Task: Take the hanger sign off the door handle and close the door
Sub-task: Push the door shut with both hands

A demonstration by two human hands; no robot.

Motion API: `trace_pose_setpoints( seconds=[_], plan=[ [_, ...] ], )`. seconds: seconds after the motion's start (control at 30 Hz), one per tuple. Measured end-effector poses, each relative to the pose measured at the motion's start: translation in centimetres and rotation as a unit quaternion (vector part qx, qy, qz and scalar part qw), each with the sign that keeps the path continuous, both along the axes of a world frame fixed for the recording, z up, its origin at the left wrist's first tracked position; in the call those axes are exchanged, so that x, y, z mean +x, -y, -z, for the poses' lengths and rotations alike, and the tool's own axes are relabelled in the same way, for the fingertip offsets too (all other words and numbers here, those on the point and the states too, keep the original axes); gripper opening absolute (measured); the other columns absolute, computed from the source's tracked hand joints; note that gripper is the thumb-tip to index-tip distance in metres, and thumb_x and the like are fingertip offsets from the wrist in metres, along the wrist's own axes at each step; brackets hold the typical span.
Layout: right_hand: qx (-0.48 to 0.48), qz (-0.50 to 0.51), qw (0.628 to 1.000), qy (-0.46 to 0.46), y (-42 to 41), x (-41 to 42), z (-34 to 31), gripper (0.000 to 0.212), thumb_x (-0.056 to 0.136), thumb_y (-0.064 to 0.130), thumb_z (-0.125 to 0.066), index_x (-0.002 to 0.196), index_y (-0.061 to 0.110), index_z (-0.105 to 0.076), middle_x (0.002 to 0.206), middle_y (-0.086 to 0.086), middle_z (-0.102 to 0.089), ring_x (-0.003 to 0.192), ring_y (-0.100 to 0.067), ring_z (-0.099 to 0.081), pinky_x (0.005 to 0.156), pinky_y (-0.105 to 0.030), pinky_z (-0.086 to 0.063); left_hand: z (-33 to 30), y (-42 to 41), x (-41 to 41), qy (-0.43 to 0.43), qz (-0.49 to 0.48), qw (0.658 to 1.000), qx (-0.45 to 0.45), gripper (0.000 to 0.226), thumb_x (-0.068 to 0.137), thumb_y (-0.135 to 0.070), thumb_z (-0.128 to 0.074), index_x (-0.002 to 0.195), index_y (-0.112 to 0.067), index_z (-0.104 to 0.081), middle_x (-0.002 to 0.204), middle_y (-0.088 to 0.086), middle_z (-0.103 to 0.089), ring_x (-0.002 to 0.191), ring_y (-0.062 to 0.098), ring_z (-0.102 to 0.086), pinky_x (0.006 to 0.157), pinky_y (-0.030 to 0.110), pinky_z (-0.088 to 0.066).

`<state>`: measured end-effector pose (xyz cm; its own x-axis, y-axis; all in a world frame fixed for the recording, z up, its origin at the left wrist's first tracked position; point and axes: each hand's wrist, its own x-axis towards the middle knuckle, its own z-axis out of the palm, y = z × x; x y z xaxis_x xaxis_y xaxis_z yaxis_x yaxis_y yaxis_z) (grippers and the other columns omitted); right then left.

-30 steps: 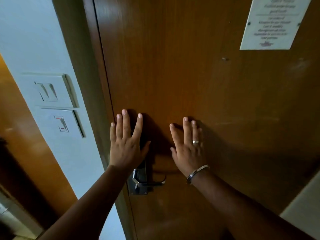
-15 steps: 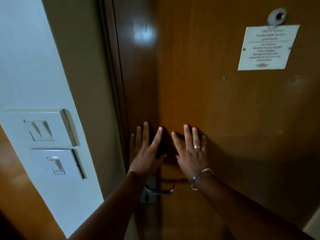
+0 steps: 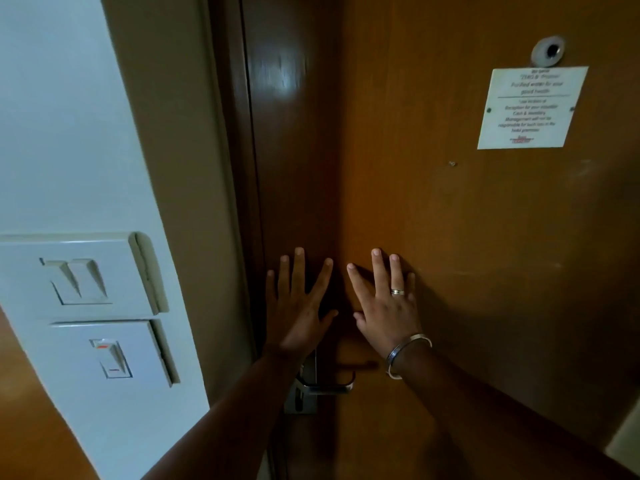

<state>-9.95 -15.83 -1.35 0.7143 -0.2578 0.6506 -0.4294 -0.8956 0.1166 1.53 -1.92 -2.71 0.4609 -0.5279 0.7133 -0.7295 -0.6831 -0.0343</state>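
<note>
The brown wooden door (image 3: pixel 433 220) fills the view and sits against its frame (image 3: pixel 239 168) at the left. My left hand (image 3: pixel 296 306) lies flat on the door near its latch edge, fingers spread, holding nothing. My right hand (image 3: pixel 388 306), with a ring and a bracelet, presses flat beside it. The metal lever handle (image 3: pixel 329 386) shows just below my left wrist, partly hidden by my forearm. Nothing hangs on the handle, and no hanger sign is in view.
A white printed notice (image 3: pixel 531 107) is fixed high on the door below a peephole (image 3: pixel 549 51). Two white switch plates (image 3: pixel 83 275) sit on the pale wall at the left. A pale surface shows at the bottom right corner.
The door has swung to the left until its edge met the frame. Both hands stayed flat on it and drew closer together. The view has risen, so the peephole now shows.
</note>
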Motion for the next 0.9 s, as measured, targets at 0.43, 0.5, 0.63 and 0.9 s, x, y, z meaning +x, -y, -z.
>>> trace_pose_setpoints(
  seconds=[0.43, 0.5, 0.63, 0.9],
  plan=[
    [0.001, -0.017, 1.000, -0.006, 0.29, -0.52, -0.45, 0.104, 0.060, 0.041, -0.083, 0.147, 0.031, -0.026, 0.157, -0.018, -0.017, 0.141, -0.045, -0.016, 0.095, -0.070, -0.036, -0.25, -0.13, -0.09, -0.003, -0.011, 1.000, 0.011, 0.109, 0.072, -0.068, -0.066, 0.155, -0.036, -0.003, 0.162, 0.015, 0.009, 0.147, 0.041, 0.000, 0.113, 0.062, -0.013],
    [0.003, -0.020, 1.000, -0.003, 0.24, -0.57, -0.60, 0.103, 0.059, 0.040, -0.084, 0.146, 0.030, -0.029, 0.156, -0.018, -0.021, 0.140, -0.046, -0.020, 0.094, -0.071, -0.037, -0.28, -0.13, -0.10, -0.006, -0.013, 1.000, 0.013, 0.109, 0.072, -0.069, -0.065, 0.155, -0.036, -0.003, 0.162, 0.015, 0.010, 0.147, 0.041, 0.001, 0.113, 0.062, -0.012],
    [0.003, -0.021, 1.000, -0.006, 0.14, -0.58, -0.72, 0.105, 0.058, 0.041, -0.085, 0.146, 0.029, -0.030, 0.155, -0.018, -0.023, 0.139, -0.046, -0.022, 0.093, -0.072, -0.037, -0.37, -0.08, -0.21, -0.010, -0.020, 1.000, 0.019, 0.107, 0.074, -0.070, -0.063, 0.155, -0.036, -0.001, 0.161, 0.016, 0.012, 0.147, 0.041, 0.001, 0.113, 0.063, -0.014],
    [0.011, -0.026, 1.000, -0.008, -0.03, -0.56, -0.76, 0.106, 0.058, 0.037, -0.086, 0.147, 0.028, -0.028, 0.155, -0.019, -0.024, 0.140, -0.046, -0.020, 0.095, -0.074, -0.030, -0.63, -0.08, -0.66, -0.017, -0.028, 0.999, 0.026, 0.110, 0.075, -0.069, -0.064, 0.154, -0.037, 0.006, 0.160, 0.014, 0.015, 0.146, 0.041, 0.003, 0.113, 0.061, -0.011]
  ],
)
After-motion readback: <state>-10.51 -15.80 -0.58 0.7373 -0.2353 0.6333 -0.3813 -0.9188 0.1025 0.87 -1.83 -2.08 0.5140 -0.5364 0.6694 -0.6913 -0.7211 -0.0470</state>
